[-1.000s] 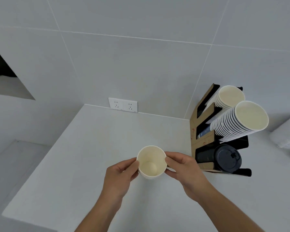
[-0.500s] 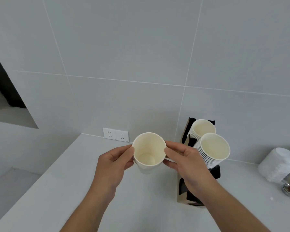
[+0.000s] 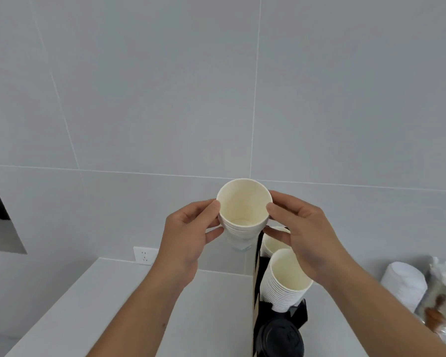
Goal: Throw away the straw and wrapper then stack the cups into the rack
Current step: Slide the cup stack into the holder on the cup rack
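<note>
Fingers (image 3: pixel 211 210) of both hands pinch the cup stack (image 3: pixel 242 215) near its rim, probably lining it up with the rack (image 3: pixel 256 274)

Plenty of open room on the left side of the worktop (image 3: pixel 129 305), nothing on it all the way back to the wall outlet (image 3: pixel 144 255). The right side is crowded: the cup rack (image 3: pixel 256 292) stands upright with its cup stack (image 3: pixel 286 282) and black lids (image 3: pixel 279 340) poking out toward the near side. Far right there's a white lid stack (image 3: pixel 403 287) and some blurry stuff, maybe a jar (image 3: pixel 442 305). Both hands (image 3: pixel 191 233) and the held cups (image 3: pixel 243 210) fill the air just above the rack.
</note>
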{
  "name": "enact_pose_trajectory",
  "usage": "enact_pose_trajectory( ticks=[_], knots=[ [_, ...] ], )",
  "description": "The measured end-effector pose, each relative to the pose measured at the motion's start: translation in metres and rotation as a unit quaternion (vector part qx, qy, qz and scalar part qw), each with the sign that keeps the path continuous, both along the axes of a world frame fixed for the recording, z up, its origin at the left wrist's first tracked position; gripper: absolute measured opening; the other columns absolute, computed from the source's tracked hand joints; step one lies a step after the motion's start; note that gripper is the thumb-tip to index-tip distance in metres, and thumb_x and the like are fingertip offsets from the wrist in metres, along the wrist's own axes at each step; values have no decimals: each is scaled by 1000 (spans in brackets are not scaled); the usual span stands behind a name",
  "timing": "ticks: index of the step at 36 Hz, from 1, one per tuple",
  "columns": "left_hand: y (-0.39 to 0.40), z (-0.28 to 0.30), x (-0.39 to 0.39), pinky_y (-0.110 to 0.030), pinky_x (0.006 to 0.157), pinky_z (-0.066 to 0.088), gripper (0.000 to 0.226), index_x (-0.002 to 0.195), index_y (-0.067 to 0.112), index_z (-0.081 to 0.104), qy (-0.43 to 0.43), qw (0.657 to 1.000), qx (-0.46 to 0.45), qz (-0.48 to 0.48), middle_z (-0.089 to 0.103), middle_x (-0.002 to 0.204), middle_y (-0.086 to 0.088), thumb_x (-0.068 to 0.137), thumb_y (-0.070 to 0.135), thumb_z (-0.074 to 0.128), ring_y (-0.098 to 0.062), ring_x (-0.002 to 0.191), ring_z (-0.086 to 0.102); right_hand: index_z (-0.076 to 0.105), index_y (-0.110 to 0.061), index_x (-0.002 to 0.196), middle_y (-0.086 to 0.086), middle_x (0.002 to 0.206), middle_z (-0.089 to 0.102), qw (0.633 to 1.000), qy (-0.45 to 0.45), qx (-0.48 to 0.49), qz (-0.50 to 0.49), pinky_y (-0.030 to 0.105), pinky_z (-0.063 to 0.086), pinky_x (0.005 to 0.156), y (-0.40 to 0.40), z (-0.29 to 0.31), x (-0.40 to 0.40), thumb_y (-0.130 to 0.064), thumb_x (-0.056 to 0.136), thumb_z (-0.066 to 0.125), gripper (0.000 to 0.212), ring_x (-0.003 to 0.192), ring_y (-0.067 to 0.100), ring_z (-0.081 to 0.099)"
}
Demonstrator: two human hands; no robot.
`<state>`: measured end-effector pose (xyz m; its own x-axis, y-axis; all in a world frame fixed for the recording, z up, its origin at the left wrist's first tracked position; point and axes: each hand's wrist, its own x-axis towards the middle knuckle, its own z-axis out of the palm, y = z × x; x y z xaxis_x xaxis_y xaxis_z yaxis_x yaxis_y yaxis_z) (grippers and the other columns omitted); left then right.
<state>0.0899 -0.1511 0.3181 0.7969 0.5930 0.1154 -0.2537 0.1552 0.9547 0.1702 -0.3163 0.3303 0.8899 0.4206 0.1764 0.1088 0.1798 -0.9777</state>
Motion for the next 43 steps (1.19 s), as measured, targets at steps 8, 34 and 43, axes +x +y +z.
enact_pose_trajectory(
  ticks=[8, 34, 43],
  knots=[
    [-22, 23, 45, -36, 84, 59, 12, 88, 13, 77, -22, 998, -5, -56, 75, 93, -9, 89, 17, 66, -18, 84, 71, 77, -26, 103, -7, 107, 77, 999, -28, 6, -41, 44, 56, 94, -25, 23, 31, -10, 93, 61, 25, 108, 16, 67],
    [-28, -55, 147, -34, 81, 61, 10, 87, 16, 78, 79, 994, 27, -76, 77, 89, -7, 87, 16, 68, -23, 88, 72, 77, -27, 95, -4, 101, 79, 990, 65, -61, -109, 29, 56, 78, -34, -47, 111, -8, 96, 55, 29, 98, 17, 72],
    [-23, -81, 157, -24, 72, 53, 14, 79, 21, 77, 122, 988, 73, -67, 71, 65, 12, 87, 17, 67, -8, 67, 63, 79, -31, 91, -9, 99, 79, 984, 76, -128, -94, 28, 53, 87, -30, -72, 129, -8, 96, 55, 34, 103, 15, 70]
  ],
)
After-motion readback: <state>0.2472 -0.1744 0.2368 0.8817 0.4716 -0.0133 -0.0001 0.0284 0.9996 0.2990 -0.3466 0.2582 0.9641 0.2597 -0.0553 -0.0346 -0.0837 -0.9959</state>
